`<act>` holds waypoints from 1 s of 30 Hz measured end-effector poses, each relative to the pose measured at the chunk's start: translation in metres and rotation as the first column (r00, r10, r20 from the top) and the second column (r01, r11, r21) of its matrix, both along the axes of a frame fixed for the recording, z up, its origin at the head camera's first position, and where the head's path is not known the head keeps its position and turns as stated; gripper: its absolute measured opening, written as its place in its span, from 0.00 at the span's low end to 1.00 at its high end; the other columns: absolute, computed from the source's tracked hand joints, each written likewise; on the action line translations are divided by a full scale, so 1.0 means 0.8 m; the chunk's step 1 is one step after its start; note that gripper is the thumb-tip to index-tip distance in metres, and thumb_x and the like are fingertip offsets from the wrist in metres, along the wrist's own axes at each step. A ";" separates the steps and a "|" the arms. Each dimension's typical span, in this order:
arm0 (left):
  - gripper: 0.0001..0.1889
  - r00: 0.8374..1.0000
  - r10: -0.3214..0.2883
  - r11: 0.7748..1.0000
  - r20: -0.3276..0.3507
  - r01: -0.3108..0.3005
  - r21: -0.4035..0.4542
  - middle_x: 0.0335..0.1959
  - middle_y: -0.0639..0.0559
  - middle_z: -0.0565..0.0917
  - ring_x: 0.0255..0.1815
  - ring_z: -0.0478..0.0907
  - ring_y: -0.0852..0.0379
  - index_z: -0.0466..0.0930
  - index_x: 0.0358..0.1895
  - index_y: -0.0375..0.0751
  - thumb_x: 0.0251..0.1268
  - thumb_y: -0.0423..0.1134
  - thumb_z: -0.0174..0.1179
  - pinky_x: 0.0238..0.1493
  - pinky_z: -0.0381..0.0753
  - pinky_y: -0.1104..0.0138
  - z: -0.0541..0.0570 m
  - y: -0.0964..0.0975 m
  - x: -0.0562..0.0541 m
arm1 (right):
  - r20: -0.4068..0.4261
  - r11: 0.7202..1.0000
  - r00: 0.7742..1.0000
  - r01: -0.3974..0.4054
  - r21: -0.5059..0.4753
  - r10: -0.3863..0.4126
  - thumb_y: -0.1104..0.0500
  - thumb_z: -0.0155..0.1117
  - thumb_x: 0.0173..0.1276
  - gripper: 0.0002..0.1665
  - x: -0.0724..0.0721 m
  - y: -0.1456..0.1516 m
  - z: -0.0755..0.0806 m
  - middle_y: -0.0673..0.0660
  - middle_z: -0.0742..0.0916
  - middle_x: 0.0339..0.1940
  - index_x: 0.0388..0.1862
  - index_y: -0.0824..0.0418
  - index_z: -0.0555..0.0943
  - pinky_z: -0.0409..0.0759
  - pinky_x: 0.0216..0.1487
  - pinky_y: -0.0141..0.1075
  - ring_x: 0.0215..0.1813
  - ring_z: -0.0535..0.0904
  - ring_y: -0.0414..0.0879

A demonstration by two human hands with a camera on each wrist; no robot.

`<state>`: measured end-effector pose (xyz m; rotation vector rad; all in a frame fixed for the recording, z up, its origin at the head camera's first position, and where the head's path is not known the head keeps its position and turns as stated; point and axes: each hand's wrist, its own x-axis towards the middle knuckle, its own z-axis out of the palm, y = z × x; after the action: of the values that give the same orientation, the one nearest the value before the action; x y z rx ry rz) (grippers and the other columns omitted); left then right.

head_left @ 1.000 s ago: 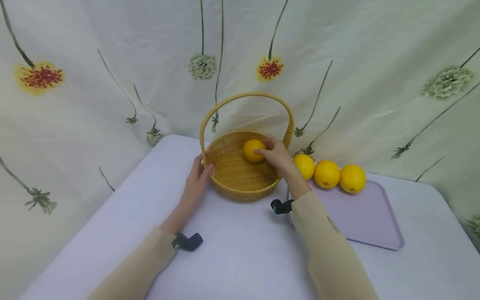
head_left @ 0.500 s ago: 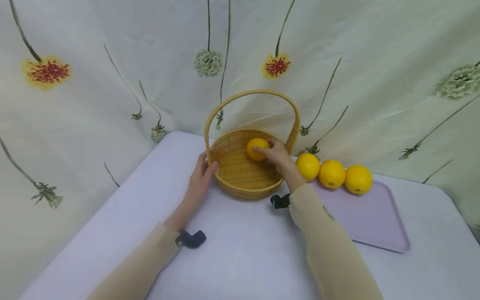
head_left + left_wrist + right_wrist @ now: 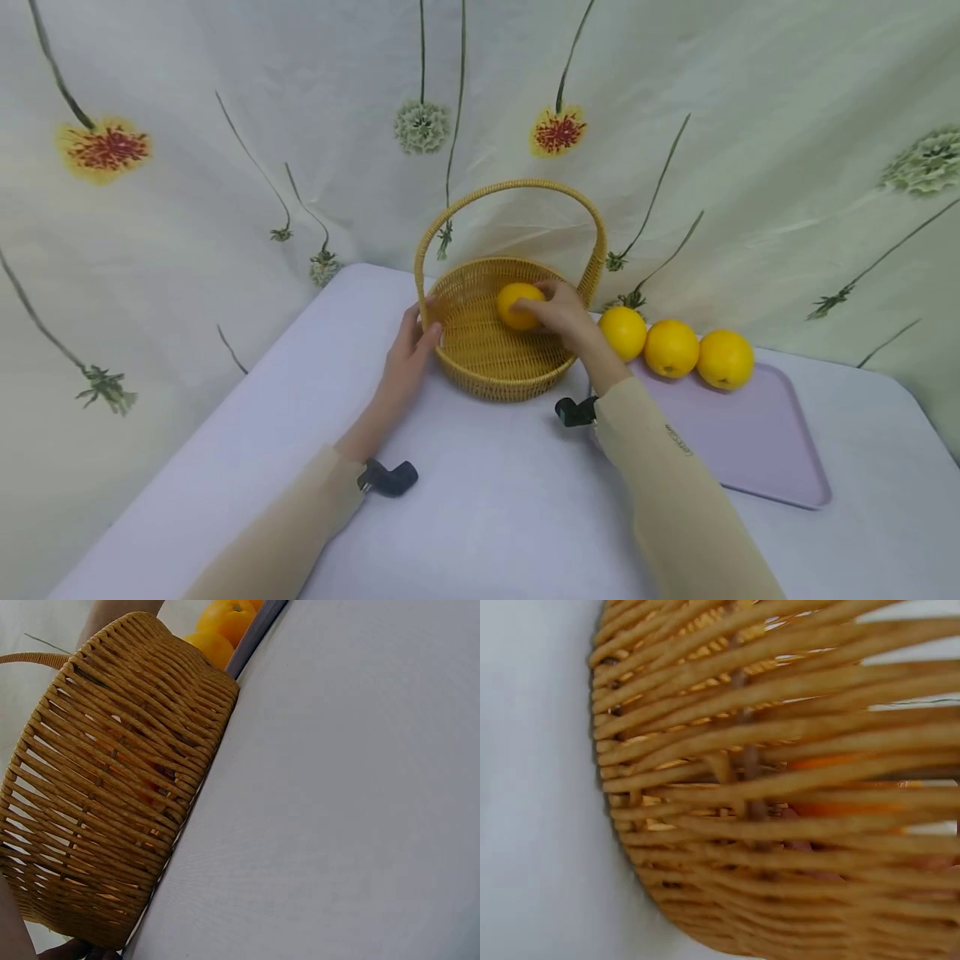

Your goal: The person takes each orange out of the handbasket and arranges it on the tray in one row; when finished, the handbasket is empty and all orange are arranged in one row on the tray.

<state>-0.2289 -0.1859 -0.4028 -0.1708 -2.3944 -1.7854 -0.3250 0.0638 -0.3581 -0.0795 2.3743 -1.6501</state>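
Observation:
A round wicker basket (image 3: 495, 390) with a tall arched handle stands on the table, near the cloth backdrop. At its left side my left hand (image 3: 405, 354) holds the wall by the foot of the handle, thumb at the rim. Over the right rim reaches my right hand (image 3: 566, 315), gripping an orange (image 3: 516, 305) inside the basket, towards the back right. Between the woven strands (image 3: 817, 847) in the right wrist view, parts of that orange (image 3: 829, 799) show. From the left wrist, the basket's outer wall (image 3: 112, 772) fills the left half.
Right of the basket lies a lilac tray (image 3: 757, 442) with a low rim. Three more oranges (image 3: 671, 348) sit in a row along its back edge, the leftmost close beside the right forearm. A white-covered table (image 3: 480, 500) spreads below; a flower-print cloth (image 3: 300, 125) hangs behind.
The head view has shifted slightly, so everything appears further right. Both hands keep their hold, and the orange stays inside the basket at nearly the same spot.

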 end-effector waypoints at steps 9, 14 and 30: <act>0.29 1.000 0.004 1.000 -0.006 -0.004 -0.002 0.86 0.46 0.58 0.85 0.58 0.41 0.57 0.83 0.49 0.87 0.49 0.48 0.84 0.58 0.44 -0.003 0.002 -0.002 | -0.087 0.997 0.995 -0.051 0.059 0.056 0.50 0.71 0.69 0.42 0.035 0.023 0.023 0.61 0.77 0.72 0.79 0.60 0.70 0.84 0.63 0.46 0.59 0.77 0.54; 0.29 1.000 0.001 1.000 -0.014 -0.001 0.002 0.86 0.47 0.57 0.85 0.57 0.41 0.57 0.83 0.50 0.87 0.50 0.48 0.85 0.56 0.44 -0.004 0.001 -0.002 | -0.136 0.997 0.988 -0.072 0.031 0.075 0.50 0.72 0.69 0.40 0.057 0.037 0.033 0.59 0.79 0.70 0.77 0.57 0.72 0.82 0.60 0.44 0.59 0.75 0.53; 0.29 0.999 -0.010 1.000 -0.051 0.009 -0.017 0.86 0.45 0.58 0.85 0.58 0.39 0.57 0.83 0.47 0.87 0.47 0.48 0.84 0.57 0.43 -0.004 0.005 -0.003 | -0.199 0.998 0.979 -0.050 -0.035 0.042 0.51 0.71 0.71 0.39 0.104 0.113 0.042 0.63 0.80 0.71 0.78 0.57 0.71 0.83 0.61 0.42 0.64 0.76 0.56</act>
<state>-0.2312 -0.1818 -0.4057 -0.2276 -2.3785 -1.7435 -0.2421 0.1543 -0.3247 -0.3185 2.4610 -1.7418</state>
